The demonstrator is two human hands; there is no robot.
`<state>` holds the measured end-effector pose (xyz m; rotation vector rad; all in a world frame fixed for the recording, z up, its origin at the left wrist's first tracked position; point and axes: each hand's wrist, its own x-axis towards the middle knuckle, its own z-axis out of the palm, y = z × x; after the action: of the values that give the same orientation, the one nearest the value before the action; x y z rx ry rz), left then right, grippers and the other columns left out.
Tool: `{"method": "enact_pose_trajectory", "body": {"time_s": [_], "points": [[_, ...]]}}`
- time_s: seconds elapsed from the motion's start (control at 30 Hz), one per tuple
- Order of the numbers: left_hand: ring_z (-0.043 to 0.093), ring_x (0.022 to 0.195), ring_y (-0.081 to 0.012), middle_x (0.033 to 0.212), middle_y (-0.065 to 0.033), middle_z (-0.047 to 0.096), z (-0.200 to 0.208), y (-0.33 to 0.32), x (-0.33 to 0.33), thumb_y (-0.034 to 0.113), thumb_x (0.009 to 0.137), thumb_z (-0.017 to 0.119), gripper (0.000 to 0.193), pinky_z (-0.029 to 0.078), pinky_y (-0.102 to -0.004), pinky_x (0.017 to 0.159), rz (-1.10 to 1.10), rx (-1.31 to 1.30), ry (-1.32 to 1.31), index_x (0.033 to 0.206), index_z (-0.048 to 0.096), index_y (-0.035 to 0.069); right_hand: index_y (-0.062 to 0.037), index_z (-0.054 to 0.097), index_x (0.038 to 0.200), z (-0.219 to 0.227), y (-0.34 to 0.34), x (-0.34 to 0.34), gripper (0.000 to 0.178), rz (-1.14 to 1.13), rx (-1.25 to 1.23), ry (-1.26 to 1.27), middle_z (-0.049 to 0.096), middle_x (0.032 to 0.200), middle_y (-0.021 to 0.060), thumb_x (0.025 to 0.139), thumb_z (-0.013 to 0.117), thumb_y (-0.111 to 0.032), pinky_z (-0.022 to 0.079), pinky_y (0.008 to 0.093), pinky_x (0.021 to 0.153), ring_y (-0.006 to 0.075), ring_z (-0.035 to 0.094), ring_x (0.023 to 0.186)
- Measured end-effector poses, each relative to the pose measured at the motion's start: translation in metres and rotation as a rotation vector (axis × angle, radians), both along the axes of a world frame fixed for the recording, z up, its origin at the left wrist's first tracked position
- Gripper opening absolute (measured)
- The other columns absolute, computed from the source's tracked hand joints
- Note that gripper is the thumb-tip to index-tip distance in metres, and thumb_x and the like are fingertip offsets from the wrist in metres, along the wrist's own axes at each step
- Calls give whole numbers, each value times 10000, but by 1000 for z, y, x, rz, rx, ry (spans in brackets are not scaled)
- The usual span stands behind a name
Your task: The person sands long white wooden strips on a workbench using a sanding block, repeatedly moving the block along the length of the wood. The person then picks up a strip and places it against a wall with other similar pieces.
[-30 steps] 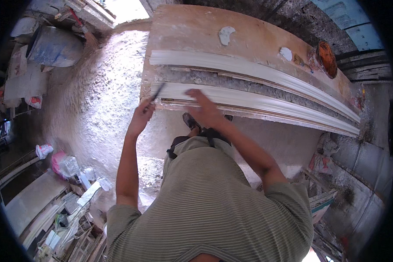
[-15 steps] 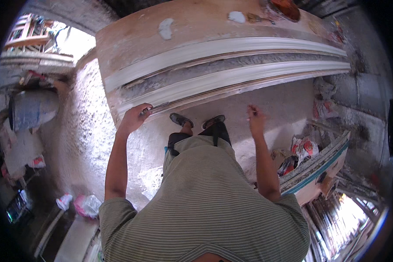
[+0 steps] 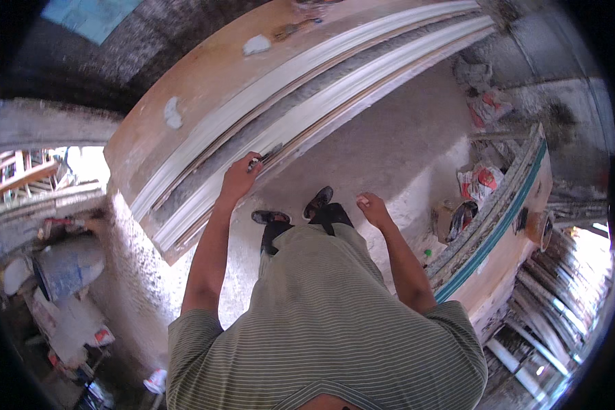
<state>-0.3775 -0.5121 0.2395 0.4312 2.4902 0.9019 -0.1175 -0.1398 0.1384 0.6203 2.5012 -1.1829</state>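
Note:
My left hand (image 3: 241, 179) is closed round a small tool with a flat grey blade (image 3: 273, 150), which looks like a putty knife. The blade lies at the front edge of the nearer white moulding (image 3: 352, 94), a long profiled strip. A second white moulding (image 3: 273, 89) runs alongside it, farther off, with a grey gap between them. Both lie on a large wooden board (image 3: 140, 133). Over the floor, away from the board, hangs my right hand (image 3: 373, 209) with its fingers curled in; whatever may be inside them is hidden.
Two white putty patches (image 3: 173, 113) and a brush (image 3: 295, 29) lie on the board's far part. To the right stands a long teal-edged panel (image 3: 488, 247), with plastic bags (image 3: 481, 181) beside it. A blue-grey drum (image 3: 72, 268) is at the left.
The view has turned, so the board now slants up to the right. My left hand has moved along the nearer moulding, away from its left end. My right hand has curled in closer to my body.

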Motion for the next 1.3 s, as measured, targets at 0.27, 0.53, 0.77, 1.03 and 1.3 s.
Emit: {"method": "enact_pose_trajectory", "body": {"time_s": [0.27,0.53,0.77,1.03,1.3], "points": [[688,964,-378,1007,-216,711,-24,169,-55,367,947,644,319,523,-466,824,-63,67,117,1185,635,155,-60,708,1066,-126,149,222,250,60,346,-174,714,1013,114,911,636,-243,563,401,734,268,692,843],[682,876,-376,937,-231,697,-44,325,-117,287,927,674,305,509,-449,769,-192,82,212,1136,654,66,-75,676,1170,-117,114,287,313,-1335,-361,-225,703,987,72,926,560,-232,535,363,609,203,682,755],[661,787,-316,881,-210,692,-73,474,-171,255,930,656,313,502,-422,736,-245,191,240,1133,657,17,-47,716,1020,-168,40,278,251,-952,-388,-265,715,927,105,853,655,-225,555,373,587,237,707,756],[683,887,-396,937,-256,698,-83,674,-235,264,931,638,312,510,-454,800,-282,205,286,1117,655,14,-109,723,1078,-195,145,233,216,-771,-347,-461,726,984,85,937,596,-213,579,448,676,237,707,818],[681,898,-412,937,-271,691,-95,878,-294,244,952,617,280,501,-468,792,-287,143,211,1115,643,18,-26,692,1163,-169,435,116,383,-1127,-87,-108,733,1021,103,957,561,-321,554,354,594,203,716,781]]}}
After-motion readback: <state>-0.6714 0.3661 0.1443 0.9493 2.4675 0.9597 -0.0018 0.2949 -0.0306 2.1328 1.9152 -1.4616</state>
